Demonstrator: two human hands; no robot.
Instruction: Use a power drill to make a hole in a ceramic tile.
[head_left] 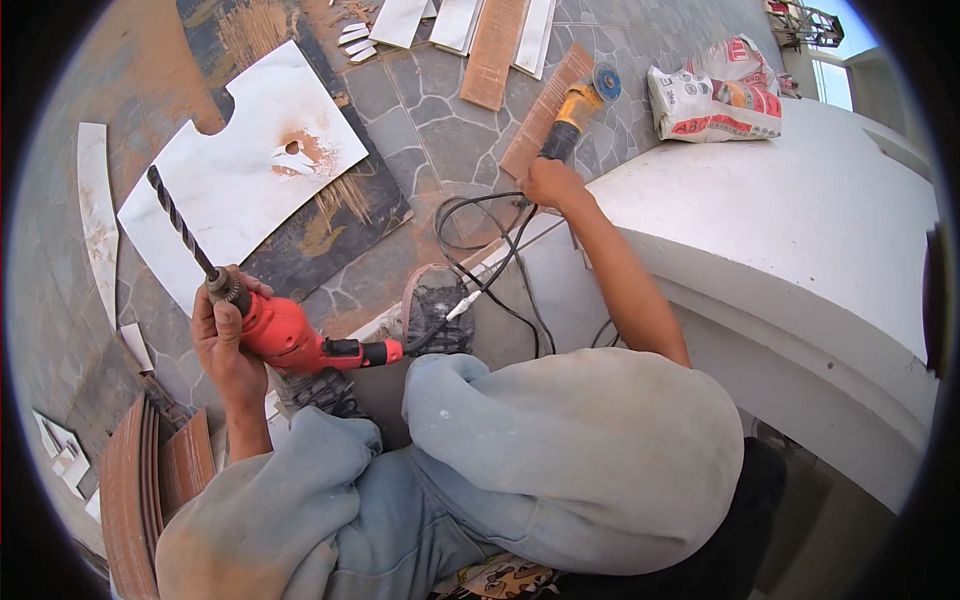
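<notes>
My left hand (229,345) is closed round the front of a red electric drill (283,335), just behind its toothed chuck. A long dark twist bit (182,222) points up and to the left. The drill's black handle end lies above my knees, and its cord runs toward my shoe. Out to the right, my right hand (553,186) closes on the rear end of a yellow and black angle grinder (573,118) with a blue disc (607,82). Its fingers are partly hidden. Black cords (455,240) loop beneath this hand, and a white plug (463,305) hangs by my shoe.
A white tile slab (230,190) with a curved notch and a dusty hole lies on a dark board (370,215). Tile strips (495,50) lie at the back. A cement bag (715,95) rests by the white ledge (790,200). Brown tiles (130,490) stand at lower left.
</notes>
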